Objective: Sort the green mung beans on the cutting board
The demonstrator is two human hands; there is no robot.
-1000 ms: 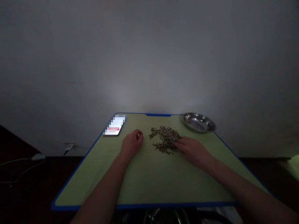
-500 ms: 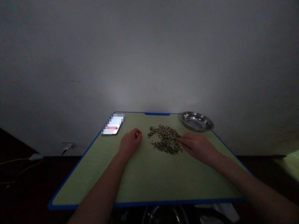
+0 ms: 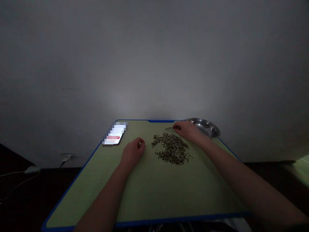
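A loose pile of small dark grains point(image 3: 172, 149), like seeds or beans, lies spread on the yellow-green tabletop. Beyond its far right side, my right hand point(image 3: 187, 129) is pinched on a thin, pale sliver-like thing point(image 3: 169, 128) that sticks out to the left. The sliver's exact kind does not show. My left hand point(image 3: 132, 151) rests on the table left of the pile, apart from it, with fingers curled and thumb against them. What it holds, if anything, is hidden. A shiny metal dish point(image 3: 210, 128) stands at the far right corner, partly covered by my right hand and wrist.
A phone point(image 3: 114, 133) with a lit, blurred screen lies at the far left of the table point(image 3: 154, 193). The table has a blue rim and stands against a grey wall point(image 3: 154, 64). A plug point(image 3: 66, 158) and white cables are at lower left.
My right hand has lifted off the pile's right side and moved away from me and left, to the far edge. The thin sliver shows now. My left hand has stayed in place.
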